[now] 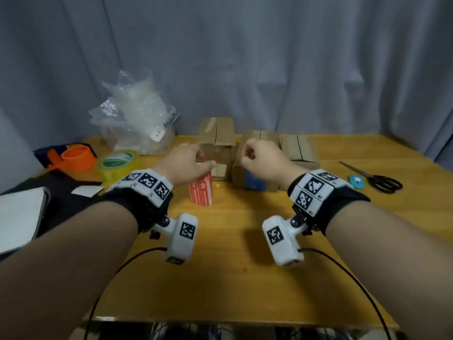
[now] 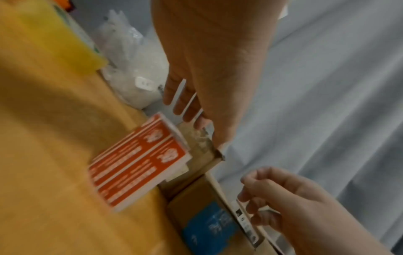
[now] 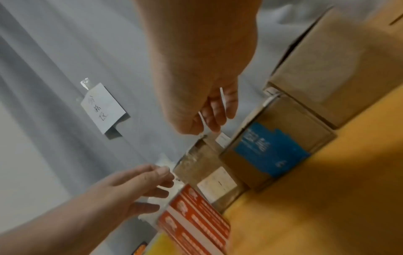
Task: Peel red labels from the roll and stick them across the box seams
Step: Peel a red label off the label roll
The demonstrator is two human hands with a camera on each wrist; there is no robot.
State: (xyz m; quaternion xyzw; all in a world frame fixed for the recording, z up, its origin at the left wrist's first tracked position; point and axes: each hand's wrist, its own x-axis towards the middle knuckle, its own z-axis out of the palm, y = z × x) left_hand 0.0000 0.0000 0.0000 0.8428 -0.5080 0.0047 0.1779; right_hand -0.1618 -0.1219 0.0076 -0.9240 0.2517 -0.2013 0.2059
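Label roll: being stood upright on the wooden table, directly beneath the left hand; whether it is being touched cannot be told. Left fingers are being held extended and loosely apart, nothing clamped. Right hand is being held curled in a fist; any contents cannot be told.

The blue patch on the middle box is being shown clearly only by the wrist views; the head view alone is showing scissors far right of the right hand.

Tall box is being crowded just beyond the left fingertips; a third box is standing behind the right hand. Open tabletop is lying nearer than both wrists. Tape rolls and plastic wrap are being kept left of the left hand.
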